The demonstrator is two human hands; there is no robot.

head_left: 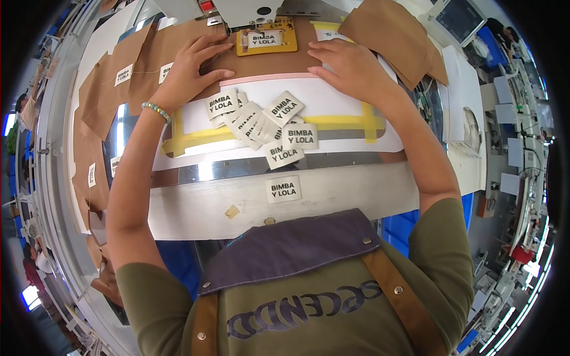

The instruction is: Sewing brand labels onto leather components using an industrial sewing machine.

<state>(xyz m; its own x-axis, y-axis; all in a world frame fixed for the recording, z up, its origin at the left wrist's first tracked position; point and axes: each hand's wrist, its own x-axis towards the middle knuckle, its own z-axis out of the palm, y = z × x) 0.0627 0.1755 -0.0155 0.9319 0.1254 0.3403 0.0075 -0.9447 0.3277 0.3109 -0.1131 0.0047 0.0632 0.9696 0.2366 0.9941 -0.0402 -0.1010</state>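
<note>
A brown fabric panel (249,66) lies under the head of a sewing machine (246,12). On the panel a yellow frame (291,43) surrounds a white printed label (263,39), just below the machine's needle area. My left hand (195,66) rests on the panel's left part, fingers and thumb spread. At its right side my right hand (344,66) lies with fingertips and thumb apart on the brown material. Neither hand grips anything visible. Nearer to me, several loose white labels (300,136) overlap in a pile, and a single label (284,189) lies by the table's front edge.
Brown panels with labels, joined by threads (133,62), hang down the left side. More brown panels (386,35) are stacked at the back right. Yellow tape (237,139) borders the white work surface (332,95). A control screen (457,21) stands at far right.
</note>
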